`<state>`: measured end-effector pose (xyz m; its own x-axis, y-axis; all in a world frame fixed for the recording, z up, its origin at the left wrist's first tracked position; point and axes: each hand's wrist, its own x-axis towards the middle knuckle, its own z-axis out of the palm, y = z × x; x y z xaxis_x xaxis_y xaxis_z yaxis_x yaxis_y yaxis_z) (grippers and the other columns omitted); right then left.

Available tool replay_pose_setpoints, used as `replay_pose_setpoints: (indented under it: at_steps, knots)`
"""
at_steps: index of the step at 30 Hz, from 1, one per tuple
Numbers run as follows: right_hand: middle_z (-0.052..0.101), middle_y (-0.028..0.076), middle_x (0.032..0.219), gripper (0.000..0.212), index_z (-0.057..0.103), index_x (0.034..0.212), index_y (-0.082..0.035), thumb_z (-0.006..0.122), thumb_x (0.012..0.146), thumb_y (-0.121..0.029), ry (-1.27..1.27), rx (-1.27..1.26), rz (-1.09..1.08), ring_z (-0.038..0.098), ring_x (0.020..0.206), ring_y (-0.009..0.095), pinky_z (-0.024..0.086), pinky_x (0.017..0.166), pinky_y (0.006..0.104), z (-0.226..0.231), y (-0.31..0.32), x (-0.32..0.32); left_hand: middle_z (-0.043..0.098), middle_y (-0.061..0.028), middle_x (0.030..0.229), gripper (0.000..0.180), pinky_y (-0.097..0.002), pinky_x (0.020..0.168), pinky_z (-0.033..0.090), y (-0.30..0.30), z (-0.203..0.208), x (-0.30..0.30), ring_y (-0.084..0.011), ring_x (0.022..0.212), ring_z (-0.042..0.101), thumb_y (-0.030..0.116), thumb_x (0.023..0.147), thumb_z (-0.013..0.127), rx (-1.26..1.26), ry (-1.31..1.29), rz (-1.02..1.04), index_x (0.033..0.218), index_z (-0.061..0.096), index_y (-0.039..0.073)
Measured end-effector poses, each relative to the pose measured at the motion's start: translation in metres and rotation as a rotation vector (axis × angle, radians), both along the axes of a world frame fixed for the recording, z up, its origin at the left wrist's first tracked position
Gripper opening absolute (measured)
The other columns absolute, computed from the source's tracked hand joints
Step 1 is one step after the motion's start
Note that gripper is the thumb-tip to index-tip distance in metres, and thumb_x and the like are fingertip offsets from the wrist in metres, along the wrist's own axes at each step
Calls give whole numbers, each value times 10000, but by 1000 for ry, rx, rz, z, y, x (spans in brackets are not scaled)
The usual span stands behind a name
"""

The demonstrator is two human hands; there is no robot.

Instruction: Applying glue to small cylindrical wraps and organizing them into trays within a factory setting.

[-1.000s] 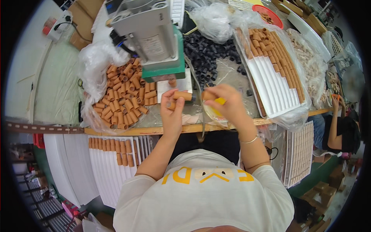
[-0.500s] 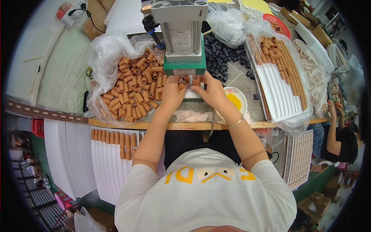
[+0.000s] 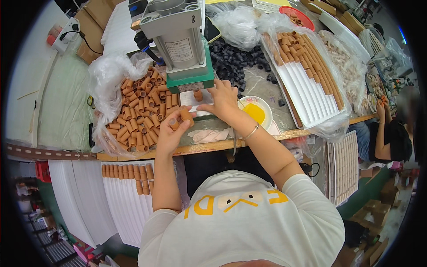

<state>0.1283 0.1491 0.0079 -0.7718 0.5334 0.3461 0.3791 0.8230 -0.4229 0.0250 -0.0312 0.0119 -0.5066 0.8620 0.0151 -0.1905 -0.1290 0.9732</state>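
Note:
My left hand [image 3: 168, 135] has drawn back toward the table edge, its fingers closed on a brown tube [image 3: 185, 114]. A second brown tube [image 3: 174, 124] is also held in that hand. Under the green head of the bench press [image 3: 189, 82], another brown tube [image 3: 198, 95] stands upright on the white base plate [image 3: 187, 98]. Beside the press my right hand [image 3: 224, 101] is open, thumb stretched toward the plate and fingers near the head's right side. Its fingertips partly overlap the press, so contact is unclear.
Left of the press lies a heap of brown tubes [image 3: 147, 107] in clear plastic; black fittings [image 3: 231, 60] lie to its right. A bowl of yellow liquid [image 3: 268, 116] and a tray of brown tubes [image 3: 307, 98] sit further right. A cloth [image 3: 208, 135] lies near the wooden edge.
My left hand has moved from the press toward me, bringing brown tubes out. My right hand stays by the press with its fingers more spread. The whole view has shifted and tilted slightly.

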Motion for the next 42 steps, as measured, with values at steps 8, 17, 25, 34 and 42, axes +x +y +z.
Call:
replay_pose_setpoints:
  at_steps: [8, 17, 25, 34, 42]
  knots:
    - [617, 119, 845, 220, 676, 965, -32, 729, 823, -190, 282, -614, 452, 618, 695, 240, 488, 628, 329, 28, -21, 72, 634, -98, 1039, 528, -288, 861, 498, 12, 2, 39, -157, 966, 619, -5, 836, 693, -86, 82, -216, 1272, 400, 38]
    - [582, 88, 673, 210, 650, 843, -31, 758, 787, -203, 271, -400, 54, 571, 574, 198, 457, 541, 313, 20, -23, 95, 510, -164, 962, 560, -420, 790, 459, 49, -4, 90, -361, 902, 527, -119, 670, 627, 7, 979, 202, 1200, 499, 6]
    - [606, 151, 1125, 385, 602, 1126, -47, 742, 779, -139, 35, 178, -360, 553, 1049, 332, 466, 866, 405, -21, 73, 173, 573, -144, 925, 215, -397, 783, 459, -13, 6, -3, -325, 883, 560, 161, 868, 669, -334, 983, 688, 986, 561, 17]
    - [573, 164, 947, 181, 616, 1007, -53, 630, 828, -28, -22, 26, -375, 590, 863, 348, 484, 761, 423, -47, 83, 164, 671, -197, 878, 399, -478, 720, 505, -48, 11, -58, -401, 850, 650, 259, 795, 753, -978, 1114, 605, 1034, 514, 48]
    - [555, 69, 873, 143, 608, 993, -34, 617, 856, 7, 230, -203, -383, 526, 691, 135, 448, 647, 251, -23, 72, 173, 684, -155, 898, 339, -425, 758, 519, -54, -7, -62, -355, 878, 664, 136, 768, 744, -844, 935, 642, 998, 502, 79]
